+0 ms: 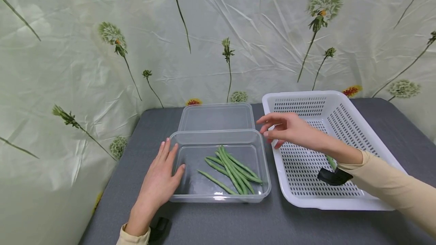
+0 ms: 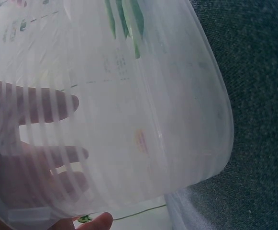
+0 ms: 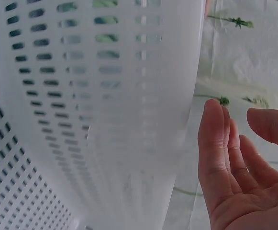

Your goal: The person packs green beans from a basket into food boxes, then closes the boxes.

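Note:
Several green beans (image 1: 235, 173) lie in a loose pile inside a clear plastic container (image 1: 218, 198). My left hand (image 1: 160, 179) is at the container's left rim, fingers extended and thumb over the edge. Through the container's cloudy wall (image 2: 186, 96), the left wrist view shows that hand's fingers (image 2: 48, 103). Above the left rim of a white perforated basket (image 1: 286, 192) is my right hand (image 1: 289, 127), fingers loosely bent and holding nothing. The right wrist view shows this hand (image 3: 244, 177) beside the basket wall (image 3: 177, 96). Another green bean (image 1: 330, 162) lies in the basket, partly hidden by the right wrist.
A clear rectangular lid (image 1: 216, 117) lies directly behind the container. The grey cloth-covered table (image 1: 136, 143) meets a flower-printed curtain (image 1: 204, 67) at the back and left. Basket and container stand side by side with a narrow gap between them.

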A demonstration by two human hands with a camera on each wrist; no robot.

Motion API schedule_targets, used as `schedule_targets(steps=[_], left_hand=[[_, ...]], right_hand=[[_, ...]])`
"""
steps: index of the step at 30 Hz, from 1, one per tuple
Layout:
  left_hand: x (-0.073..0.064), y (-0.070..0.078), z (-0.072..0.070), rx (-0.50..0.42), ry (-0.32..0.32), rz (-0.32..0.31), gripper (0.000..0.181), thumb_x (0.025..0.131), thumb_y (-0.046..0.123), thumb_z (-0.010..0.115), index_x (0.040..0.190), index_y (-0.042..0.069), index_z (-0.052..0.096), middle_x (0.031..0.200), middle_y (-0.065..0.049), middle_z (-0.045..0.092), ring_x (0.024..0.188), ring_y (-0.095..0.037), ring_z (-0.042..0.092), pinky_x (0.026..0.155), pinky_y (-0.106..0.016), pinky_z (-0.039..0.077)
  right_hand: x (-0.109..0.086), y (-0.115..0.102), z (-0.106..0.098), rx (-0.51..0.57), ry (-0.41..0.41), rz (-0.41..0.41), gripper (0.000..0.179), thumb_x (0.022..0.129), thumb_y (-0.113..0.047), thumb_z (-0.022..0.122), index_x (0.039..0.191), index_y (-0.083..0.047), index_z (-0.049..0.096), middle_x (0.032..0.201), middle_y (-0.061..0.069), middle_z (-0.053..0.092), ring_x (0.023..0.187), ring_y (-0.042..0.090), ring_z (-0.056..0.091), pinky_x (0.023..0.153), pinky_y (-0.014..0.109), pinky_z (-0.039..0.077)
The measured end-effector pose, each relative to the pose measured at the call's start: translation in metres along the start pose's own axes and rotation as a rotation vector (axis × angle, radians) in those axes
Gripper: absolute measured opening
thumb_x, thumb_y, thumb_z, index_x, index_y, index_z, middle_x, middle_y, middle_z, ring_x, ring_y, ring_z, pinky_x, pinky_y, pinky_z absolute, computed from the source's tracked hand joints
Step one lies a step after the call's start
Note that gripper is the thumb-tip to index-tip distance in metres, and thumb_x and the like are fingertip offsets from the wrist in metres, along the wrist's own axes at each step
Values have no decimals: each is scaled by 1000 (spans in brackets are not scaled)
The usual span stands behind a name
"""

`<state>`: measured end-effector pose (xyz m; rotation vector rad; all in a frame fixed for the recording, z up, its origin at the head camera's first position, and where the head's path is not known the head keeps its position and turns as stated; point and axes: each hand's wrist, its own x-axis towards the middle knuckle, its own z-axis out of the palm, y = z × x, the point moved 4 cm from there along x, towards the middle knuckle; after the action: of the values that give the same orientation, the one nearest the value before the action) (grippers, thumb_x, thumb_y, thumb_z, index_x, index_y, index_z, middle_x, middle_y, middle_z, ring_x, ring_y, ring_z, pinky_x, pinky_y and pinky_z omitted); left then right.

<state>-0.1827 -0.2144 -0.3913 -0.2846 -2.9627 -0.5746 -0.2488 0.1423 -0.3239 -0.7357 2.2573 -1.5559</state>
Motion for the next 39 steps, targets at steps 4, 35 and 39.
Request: schedule_targets(steps=[4, 35, 39], left_hand=[[0, 0, 0, -1, -4, -3, 68, 98, 27, 59, 153, -1, 30, 163, -18, 7, 149, -32, 4, 113, -58, 19], [1, 1, -2, -12, 2, 0, 67, 99, 27, 59, 153, -1, 30, 163, -19, 9, 149, -33, 5, 113, -59, 19], [1, 1, -1, -13, -2, -11, 68, 99, 27, 59, 153, 0, 30, 163, -19, 9, 149, -33, 5, 113, -59, 19]], right_hand=[[-7, 3, -11, -38, 47, -15, 36, 92, -1, 66, 127, 2, 59, 106, 20, 66, 82, 28, 68, 63, 44, 59], [-53, 71, -82, -304, 105, 257, 40, 94, 1, 60, 129, 15, 48, 116, 28, 56, 98, 36, 63, 67, 38, 59], [-60, 80, -85, -295, 118, 317, 42, 94, 2, 57, 131, 18, 43, 119, 32, 52, 102, 37, 60, 71, 39, 59]])
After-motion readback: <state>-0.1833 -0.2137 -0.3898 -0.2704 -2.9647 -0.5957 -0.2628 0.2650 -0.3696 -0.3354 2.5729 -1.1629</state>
